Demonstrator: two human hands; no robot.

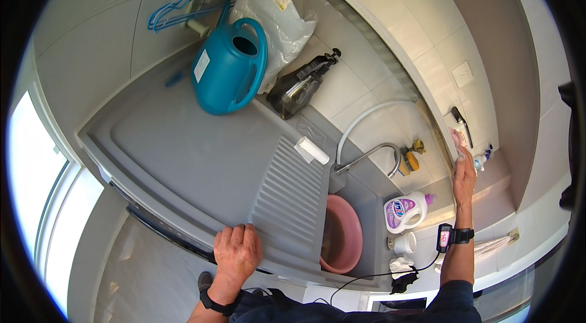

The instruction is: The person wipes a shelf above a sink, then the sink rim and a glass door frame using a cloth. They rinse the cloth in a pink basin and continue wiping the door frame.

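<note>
My left hand (238,250) rests on the front rim of a grey laundry sink counter (192,153), its fingers curled. Whether it grips the rim is hidden. My right hand (464,176) is raised at the right, at the pale edge of a long shelf or cabinet (407,64). A pinkish, cloth-like item (455,136) shows at its fingertips, partly hidden. Close by on the shelf side lie a black-handled tool (462,126) and a spray bottle with a blue trigger (483,159). Below that edge stands a white detergent jug (405,213) with a purple cap.
A teal watering can (224,76), a dark pump sprayer (300,87) and a white roll (312,150) sit on the counter. A pink basin (350,236) lies in the sink below the faucet (371,156). Blue hangers (183,7) jut out at upper left. A black cable (366,275) leads to my right wrist.
</note>
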